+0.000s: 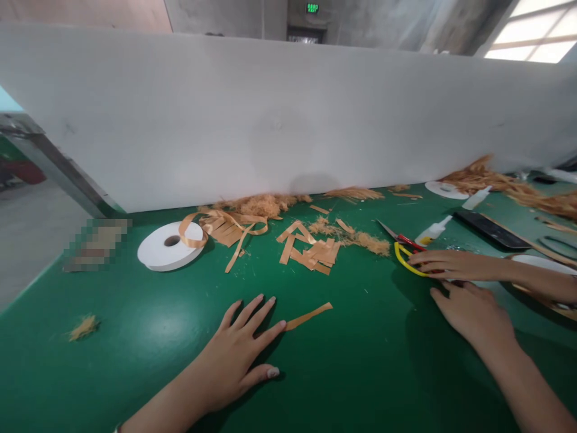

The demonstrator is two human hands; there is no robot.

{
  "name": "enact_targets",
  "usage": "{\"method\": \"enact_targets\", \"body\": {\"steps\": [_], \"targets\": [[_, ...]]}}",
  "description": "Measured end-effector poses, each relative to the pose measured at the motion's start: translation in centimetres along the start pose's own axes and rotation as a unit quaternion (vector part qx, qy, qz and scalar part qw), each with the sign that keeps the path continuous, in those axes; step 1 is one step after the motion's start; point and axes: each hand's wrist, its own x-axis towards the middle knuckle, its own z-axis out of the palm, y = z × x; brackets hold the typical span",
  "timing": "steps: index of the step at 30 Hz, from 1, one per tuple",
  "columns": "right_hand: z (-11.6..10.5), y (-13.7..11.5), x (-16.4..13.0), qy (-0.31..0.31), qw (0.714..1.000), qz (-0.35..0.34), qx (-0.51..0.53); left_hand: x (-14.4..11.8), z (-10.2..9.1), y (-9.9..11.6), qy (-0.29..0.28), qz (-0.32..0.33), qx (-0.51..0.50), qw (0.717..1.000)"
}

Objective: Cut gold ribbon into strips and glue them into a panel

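My left hand (pixel 238 355) lies flat on the green table (pixel 135 349) with its fingers spread. Its fingertips touch one end of a single orange ribbon strip (pixel 311 315). Over to the right, my right hand (pixel 471 313) rests palm down and holds nothing, just short of the scissors (pixel 408 252) with red and yellow handles. Another person's hand (pixel 451 263) reaches in from the right and lies on the scissor handles. A pile of cut orange strips (pixel 311 249) sits in the middle of the table.
A white ribbon spool (pixel 169 246) with a loose orange ribbon (pixel 225 227) lies at the left. Frayed orange fibres (pixel 265 204) gather along the white partition (pixel 288 114). A glue bottle (pixel 433 231), a black ruler (pixel 491 230) and more fibres (pixel 505 183) are at the right.
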Motion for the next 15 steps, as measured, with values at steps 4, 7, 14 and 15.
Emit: {"method": "enact_targets", "body": {"steps": [4, 7, 14, 15], "targets": [[-1.9, -4.1, -3.9, 0.000, 0.997, -0.079, -0.015, -0.3, -0.1, 0.3, 0.029, -0.007, 0.001, 1.000], [-3.7, -8.6, -6.6, -0.004, 0.956, -0.280, 0.081, -0.6, -0.2, 0.6, 0.034, -0.014, 0.011, 0.999], [-4.9, -17.6, -8.5, -0.129, 0.836, -0.508, 0.166, -1.6, 0.4, 0.8, 0.036, -0.026, 0.039, 0.998], [-4.8, -18.3, -8.4, -0.143, 0.831, -0.513, 0.161, -1.7, 0.5, 0.8, 0.034, -0.030, 0.042, 0.998]]}}
